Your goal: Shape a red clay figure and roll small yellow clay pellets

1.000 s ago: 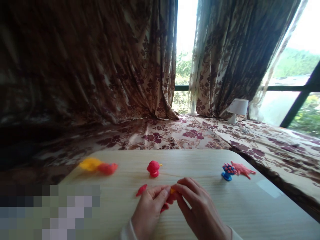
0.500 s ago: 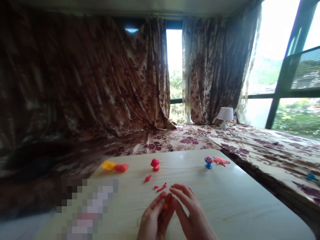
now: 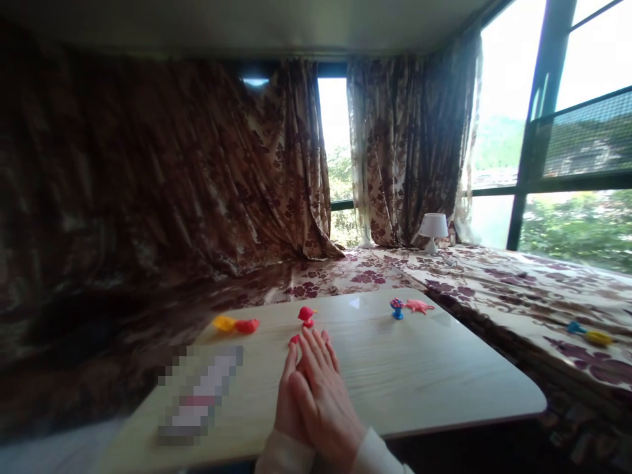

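Note:
My left hand (image 3: 285, 403) and my right hand (image 3: 323, 388) are pressed palm to palm over the wooden table (image 3: 434, 375), fingers stretched forward and close together. The right hand lies on top and covers most of the left. Whatever sits between the palms is hidden. Just past the fingertips lies a small red clay bit (image 3: 294, 340), and behind it stands a red clay figure (image 3: 306, 314) with a yellow tip.
A yellow clay lump (image 3: 224, 322) and a red one (image 3: 247, 325) lie at the far left. A blue clay figure (image 3: 396, 307) and a pink one (image 3: 419, 306) stand far right. A blurred-out object (image 3: 202, 395) lies near left. A white lamp (image 3: 433, 228) stands by the curtains.
The hands went from pinching a red and orange clay piece with the fingertips to lying flat palm to palm. The view has pulled back and tilted up, showing more of the room.

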Available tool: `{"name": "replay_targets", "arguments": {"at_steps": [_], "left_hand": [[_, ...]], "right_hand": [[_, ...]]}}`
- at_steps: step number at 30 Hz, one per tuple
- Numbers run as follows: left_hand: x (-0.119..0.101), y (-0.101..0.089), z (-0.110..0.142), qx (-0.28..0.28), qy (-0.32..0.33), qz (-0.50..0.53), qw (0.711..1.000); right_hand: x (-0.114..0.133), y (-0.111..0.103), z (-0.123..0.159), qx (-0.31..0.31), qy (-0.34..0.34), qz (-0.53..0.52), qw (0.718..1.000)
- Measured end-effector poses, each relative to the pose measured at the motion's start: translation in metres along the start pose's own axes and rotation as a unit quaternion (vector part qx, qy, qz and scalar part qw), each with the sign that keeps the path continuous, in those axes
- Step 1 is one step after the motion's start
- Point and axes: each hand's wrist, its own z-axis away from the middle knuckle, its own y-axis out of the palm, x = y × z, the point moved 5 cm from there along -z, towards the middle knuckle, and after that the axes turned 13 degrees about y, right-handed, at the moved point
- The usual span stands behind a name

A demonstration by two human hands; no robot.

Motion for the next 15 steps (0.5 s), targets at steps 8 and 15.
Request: {"name": "replay_targets", "arguments": {"at_steps": [8,15], "left_hand": [[-0.012,-0.005,-0.013,0.088,0.014,0.120,0.989],[0.016,-0.023,-0.034,0.059,-0.025,0.086,0.994]], "right_hand": [[0.002,0.016,-0.004,-0.069,-0.116,-0.005,0.991],[-0.011,0.017,-0.039,-0.020,-0.040,0.025,0.999]]}}
